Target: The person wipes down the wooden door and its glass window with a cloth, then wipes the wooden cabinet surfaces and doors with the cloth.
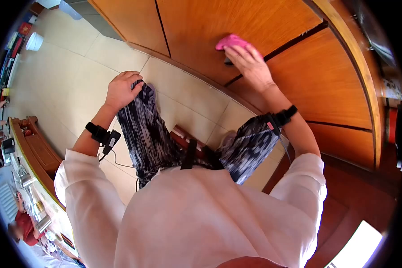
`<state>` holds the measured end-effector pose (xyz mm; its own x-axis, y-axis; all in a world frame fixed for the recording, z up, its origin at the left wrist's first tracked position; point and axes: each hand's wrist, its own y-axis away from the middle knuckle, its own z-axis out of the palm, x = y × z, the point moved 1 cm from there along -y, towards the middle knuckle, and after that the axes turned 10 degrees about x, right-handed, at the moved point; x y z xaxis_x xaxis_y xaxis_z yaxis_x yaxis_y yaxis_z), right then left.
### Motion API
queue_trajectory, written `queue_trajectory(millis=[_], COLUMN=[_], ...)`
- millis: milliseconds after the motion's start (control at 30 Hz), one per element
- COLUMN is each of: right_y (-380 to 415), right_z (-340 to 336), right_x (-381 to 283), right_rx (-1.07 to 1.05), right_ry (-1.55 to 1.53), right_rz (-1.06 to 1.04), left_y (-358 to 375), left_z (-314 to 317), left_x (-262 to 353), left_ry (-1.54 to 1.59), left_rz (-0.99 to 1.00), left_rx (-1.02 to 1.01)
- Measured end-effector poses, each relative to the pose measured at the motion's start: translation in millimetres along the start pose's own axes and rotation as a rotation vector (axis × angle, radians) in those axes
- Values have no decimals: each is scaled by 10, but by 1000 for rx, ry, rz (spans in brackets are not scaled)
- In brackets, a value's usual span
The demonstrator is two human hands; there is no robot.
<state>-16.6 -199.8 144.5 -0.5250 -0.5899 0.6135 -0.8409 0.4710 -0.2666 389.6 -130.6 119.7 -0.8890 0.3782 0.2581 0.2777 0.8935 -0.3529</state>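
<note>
My right hand presses a bright pink cloth against the wooden cabinet door, its fingers laid over the cloth. A small dark handle shows partly beneath those fingers, beside the gap between two cabinet panels. On the knee of my patterned trousers rests my left hand, holding nothing, with its fingers draped loosely over the knee and the thumb apart. Both wrists carry black straps with small devices and thin cables.
Below me is a low wooden stool on a tiled floor. A white bucket stands at the far left. Lower left, a person in a red top is near a long counter. Cabinet drawers extend to the right.
</note>
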Motion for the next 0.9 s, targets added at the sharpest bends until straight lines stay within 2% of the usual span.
queue_trajectory(millis=[33,167,267,467,633,700,767,833,900], right_y=[-36,-258,-317,-315,-248,-120,15,255,389], right_z=[-106,-391,-313,-205,210,479,843,1407,1808], right_x=[81,335,265,202,17,-128,-364,-683,-966], right_rx=[79,375,413,444,443,294,32,-241,-393], right_ry=[-21,70,144,55,114,-9,-100,-145,-28], right_rz=[101,412,474,535,597,501,299,53,-269], left_y=[-21,-62,-8,252,354,409,478,532,595], left_z=[49,62,31,4,49,116,178,243,317], left_x=[3,32,-16,-172,-238,-279,-320,-370,-408], left_ry=[17,16,5,-28,0,18,34,43,65], left_rz=[-21,-24,-79,-192,-220,-227,-224,-221,-221], left_rx=[-74,-55,-115,-187,-243,-262,-261,-234,-213])
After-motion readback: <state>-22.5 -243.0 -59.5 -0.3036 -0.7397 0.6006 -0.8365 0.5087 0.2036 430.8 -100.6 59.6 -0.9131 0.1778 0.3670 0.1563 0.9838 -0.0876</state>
